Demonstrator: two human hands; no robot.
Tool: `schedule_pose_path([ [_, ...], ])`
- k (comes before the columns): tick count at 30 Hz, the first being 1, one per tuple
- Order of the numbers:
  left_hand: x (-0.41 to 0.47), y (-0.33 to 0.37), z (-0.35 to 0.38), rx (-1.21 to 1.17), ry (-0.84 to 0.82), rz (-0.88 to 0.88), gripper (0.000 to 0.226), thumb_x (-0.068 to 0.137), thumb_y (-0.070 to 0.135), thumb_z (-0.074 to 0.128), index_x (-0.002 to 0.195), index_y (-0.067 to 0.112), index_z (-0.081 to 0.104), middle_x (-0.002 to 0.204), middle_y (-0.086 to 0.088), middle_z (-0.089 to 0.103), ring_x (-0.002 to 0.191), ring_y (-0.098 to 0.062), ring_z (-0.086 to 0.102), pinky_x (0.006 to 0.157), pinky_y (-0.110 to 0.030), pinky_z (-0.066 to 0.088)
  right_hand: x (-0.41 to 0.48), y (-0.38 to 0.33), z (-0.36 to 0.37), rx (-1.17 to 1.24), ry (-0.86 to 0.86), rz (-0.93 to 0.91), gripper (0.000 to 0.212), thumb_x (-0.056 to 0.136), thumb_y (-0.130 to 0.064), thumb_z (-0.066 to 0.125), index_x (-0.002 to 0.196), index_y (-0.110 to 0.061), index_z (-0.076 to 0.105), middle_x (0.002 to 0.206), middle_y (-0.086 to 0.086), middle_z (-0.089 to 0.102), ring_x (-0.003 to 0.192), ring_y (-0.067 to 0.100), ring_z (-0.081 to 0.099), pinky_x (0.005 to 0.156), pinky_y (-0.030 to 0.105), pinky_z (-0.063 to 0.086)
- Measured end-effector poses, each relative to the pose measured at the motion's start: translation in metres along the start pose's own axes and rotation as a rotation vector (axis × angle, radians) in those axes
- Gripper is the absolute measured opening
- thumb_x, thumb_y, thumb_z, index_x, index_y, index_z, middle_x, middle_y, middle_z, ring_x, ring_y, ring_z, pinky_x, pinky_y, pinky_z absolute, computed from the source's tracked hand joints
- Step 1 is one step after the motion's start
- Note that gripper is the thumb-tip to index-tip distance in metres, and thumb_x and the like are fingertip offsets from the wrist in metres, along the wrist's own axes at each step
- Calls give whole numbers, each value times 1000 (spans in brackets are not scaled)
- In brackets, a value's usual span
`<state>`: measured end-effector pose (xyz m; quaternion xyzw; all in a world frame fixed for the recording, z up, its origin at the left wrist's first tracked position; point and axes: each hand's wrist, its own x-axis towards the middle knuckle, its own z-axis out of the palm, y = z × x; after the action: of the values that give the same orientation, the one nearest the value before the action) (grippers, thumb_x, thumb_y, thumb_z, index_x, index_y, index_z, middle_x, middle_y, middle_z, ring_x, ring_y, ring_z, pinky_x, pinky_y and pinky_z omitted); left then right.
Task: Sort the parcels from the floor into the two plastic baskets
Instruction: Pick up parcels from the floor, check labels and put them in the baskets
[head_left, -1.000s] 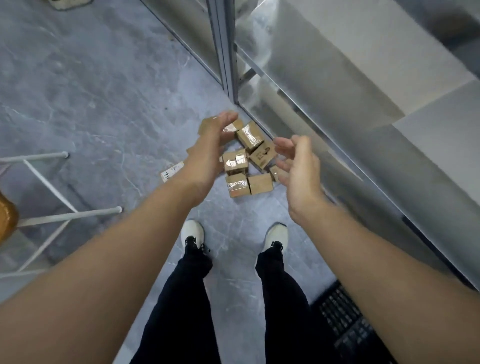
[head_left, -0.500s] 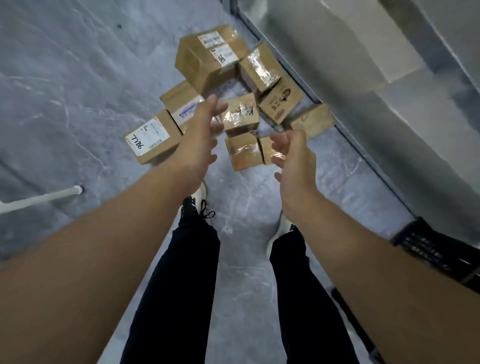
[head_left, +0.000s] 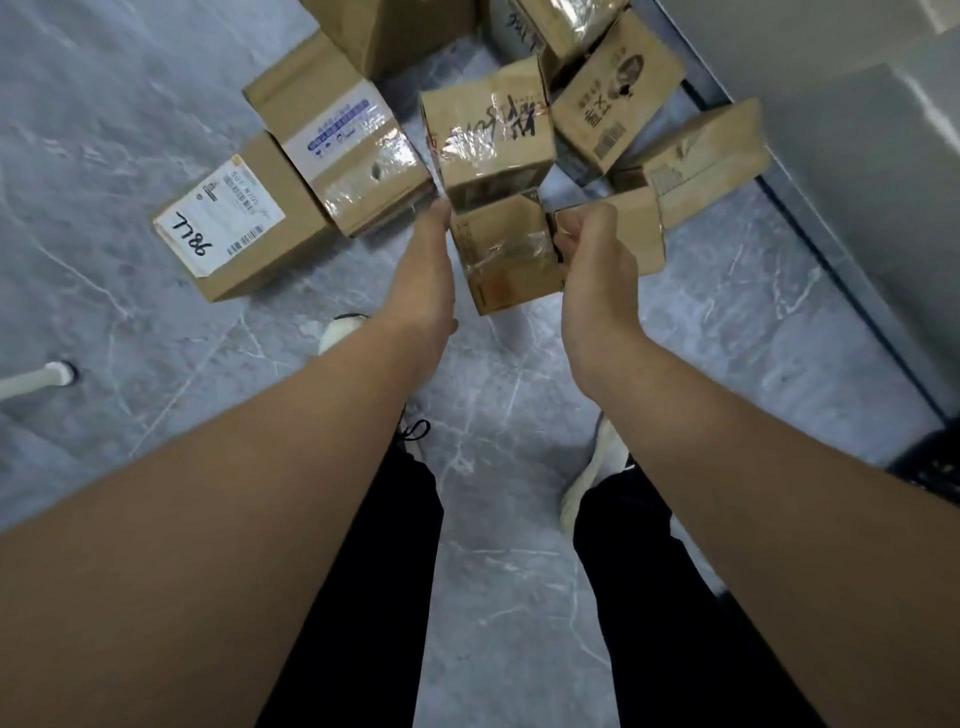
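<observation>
Several brown cardboard parcels lie in a cluster on the grey marble floor (head_left: 130, 104). The nearest is a small taped parcel (head_left: 506, 254), and my hands are on either side of it. My left hand (head_left: 421, 275) lies flat against its left side with straight fingers. My right hand (head_left: 597, 260) curls its fingers round the parcel's right edge. Just behind it stands a taped parcel with black handwriting (head_left: 491, 130). To the left lie a parcel with a white label (head_left: 234, 223) and one with a blue-printed label (head_left: 343, 140). One black basket corner (head_left: 930, 467) shows at the right edge.
A metal wall (head_left: 857, 130) runs along the right, with more parcels (head_left: 696, 156) against its base. A white tube foot (head_left: 36, 382) sits on the floor at the left. My legs and white shoes (head_left: 592, 478) stand just below the parcels.
I have bent closer to the floor, so the parcels look larger. Both hands moved forward from the air above and came to the sides of the small taped parcel.
</observation>
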<state>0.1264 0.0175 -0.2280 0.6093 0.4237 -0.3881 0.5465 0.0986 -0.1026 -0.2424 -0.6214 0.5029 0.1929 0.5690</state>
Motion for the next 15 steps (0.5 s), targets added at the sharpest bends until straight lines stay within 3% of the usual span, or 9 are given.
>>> schedule_pose_path([
  [2,9,-5,5,-32,22,-8,36,105,57,34,91,37,60,98,9,60,101,-17,59,107,-43,41,5,7,4,-40,-5,-20,46,109,-40,42,105,-5,71,99,-1,74,93,11,64,75,29,46],
  [3,13,-8,6,-47,7,-9,35,104,60,35,88,37,58,99,9,60,105,-19,58,105,-43,41,6,10,5,-62,-1,-33,45,109,-39,42,103,-4,70,98,1,73,90,11,62,74,30,45],
  [5,19,-10,8,-79,-46,-14,37,99,65,36,93,37,60,107,7,62,114,-23,56,102,-43,40,7,14,7,-119,1,-73,38,110,-37,42,93,-11,65,91,0,66,84,10,57,74,29,42],
  [8,23,-13,8,-117,-35,-14,35,104,59,33,91,38,58,103,8,65,111,-22,60,108,-47,40,8,14,9,-138,20,-109,33,110,-35,41,89,-20,61,87,-7,60,81,8,54,73,28,41],
  [13,21,-16,-1,-139,-30,-50,44,103,61,34,93,33,66,99,4,70,108,-24,65,107,-47,44,7,12,11,-119,22,14,38,108,-44,43,98,-18,68,98,-4,68,90,9,59,74,31,41],
  [15,17,-17,-7,-135,-20,-79,45,101,64,35,96,32,66,104,1,70,108,-27,66,107,-49,45,2,14,13,-123,-5,36,53,103,-52,43,113,-9,74,107,10,73,90,9,62,73,33,44],
])
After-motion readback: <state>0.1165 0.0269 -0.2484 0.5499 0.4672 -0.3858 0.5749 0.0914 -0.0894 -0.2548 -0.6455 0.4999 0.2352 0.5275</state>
